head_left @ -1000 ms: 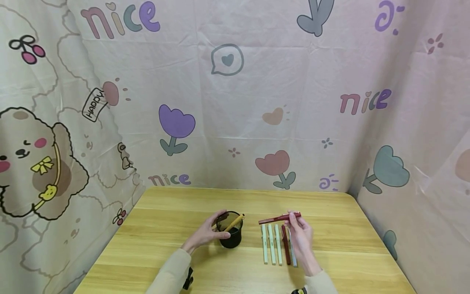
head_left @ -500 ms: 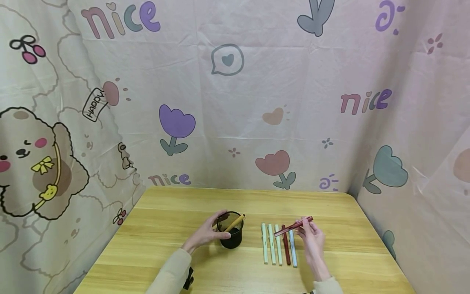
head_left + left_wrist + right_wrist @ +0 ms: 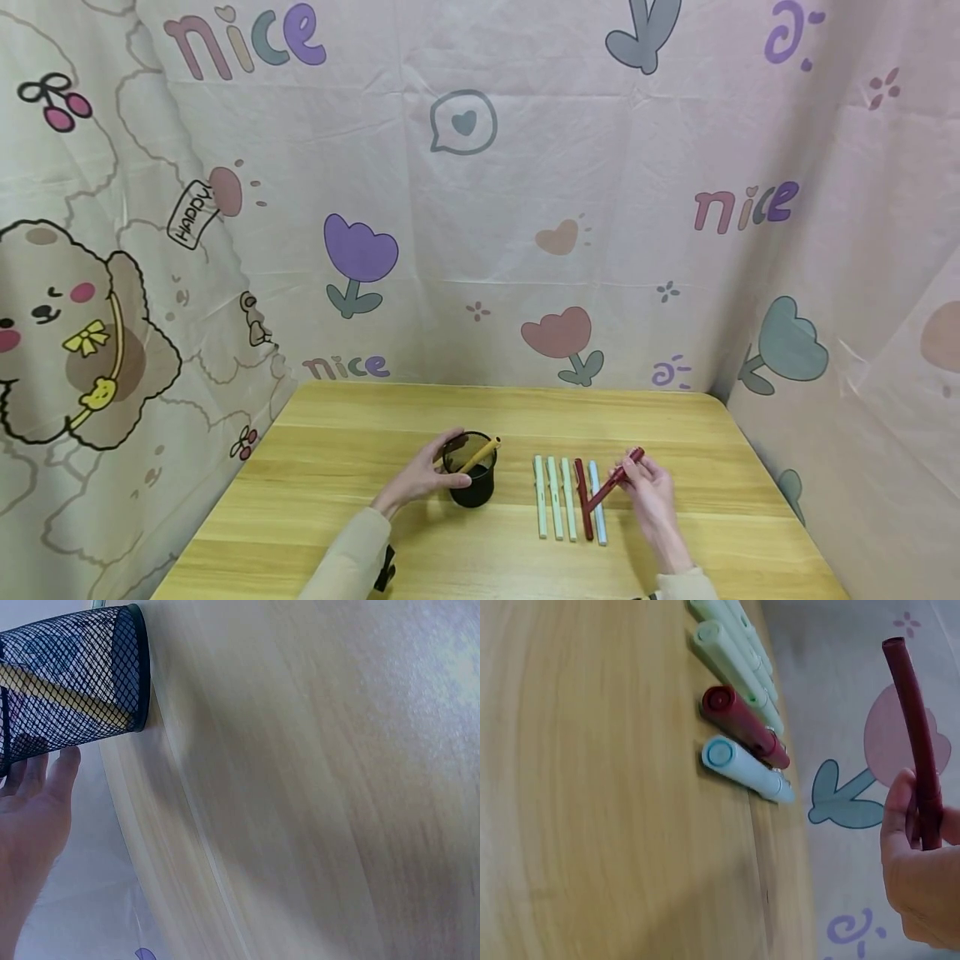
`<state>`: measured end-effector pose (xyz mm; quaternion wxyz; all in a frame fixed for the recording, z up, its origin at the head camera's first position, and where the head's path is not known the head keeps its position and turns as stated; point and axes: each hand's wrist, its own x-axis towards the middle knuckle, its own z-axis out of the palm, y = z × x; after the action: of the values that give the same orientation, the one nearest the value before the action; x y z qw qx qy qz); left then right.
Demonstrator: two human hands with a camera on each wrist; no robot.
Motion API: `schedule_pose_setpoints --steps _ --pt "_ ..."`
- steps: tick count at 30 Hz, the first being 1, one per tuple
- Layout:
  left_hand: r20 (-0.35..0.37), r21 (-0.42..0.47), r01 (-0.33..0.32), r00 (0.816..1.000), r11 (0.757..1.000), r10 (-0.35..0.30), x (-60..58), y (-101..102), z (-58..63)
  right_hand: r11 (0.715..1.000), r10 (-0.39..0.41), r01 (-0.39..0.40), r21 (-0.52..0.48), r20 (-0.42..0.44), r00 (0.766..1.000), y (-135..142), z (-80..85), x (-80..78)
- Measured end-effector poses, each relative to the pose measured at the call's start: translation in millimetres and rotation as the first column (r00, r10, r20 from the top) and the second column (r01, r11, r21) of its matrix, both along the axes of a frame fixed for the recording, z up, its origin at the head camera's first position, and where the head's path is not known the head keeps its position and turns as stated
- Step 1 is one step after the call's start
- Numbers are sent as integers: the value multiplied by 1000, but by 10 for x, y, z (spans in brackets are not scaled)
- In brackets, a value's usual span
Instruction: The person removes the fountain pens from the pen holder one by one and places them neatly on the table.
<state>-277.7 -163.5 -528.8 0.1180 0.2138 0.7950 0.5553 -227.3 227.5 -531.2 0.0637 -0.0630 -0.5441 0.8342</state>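
In the head view my left hand [image 3: 418, 478] holds a black mesh pen holder [image 3: 472, 495] by its sides, thumb in front and fingers behind. A yellow pen [image 3: 482, 453] leans inside it, its end above the rim. To the right, my right hand [image 3: 651, 492] pinches a dark red pen [image 3: 617, 480] near its upper end; the right wrist view shows this pen [image 3: 913, 712] raised off the table. Left of that hand lies a row: several pale green pens [image 3: 555, 500], another dark red pen [image 3: 582, 487] and a light blue pen [image 3: 601, 525].
The wooden table [image 3: 360, 417] carries all of this. A patterned cloth [image 3: 465, 217] hangs behind its far edge and along both sides. The row of pens lies between the pen holder and my right hand.
My right hand has moved right and nearer, and the dark red pen in it has turned from nearly level to a steeper slant. The left hand and pen holder stay in place.
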Motion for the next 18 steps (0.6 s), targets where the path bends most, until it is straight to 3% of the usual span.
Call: schedule_pose_setpoints --steps 11,18 --pt "-4 -22 -7 1000 1000 7 -1 4 -5 987 32 -46 152 97 995 153 -42 -52" --pt "16 0 -10 1000 1000 10 0 3 -2 938 88 -138 318 168 982 233 -80 -95"
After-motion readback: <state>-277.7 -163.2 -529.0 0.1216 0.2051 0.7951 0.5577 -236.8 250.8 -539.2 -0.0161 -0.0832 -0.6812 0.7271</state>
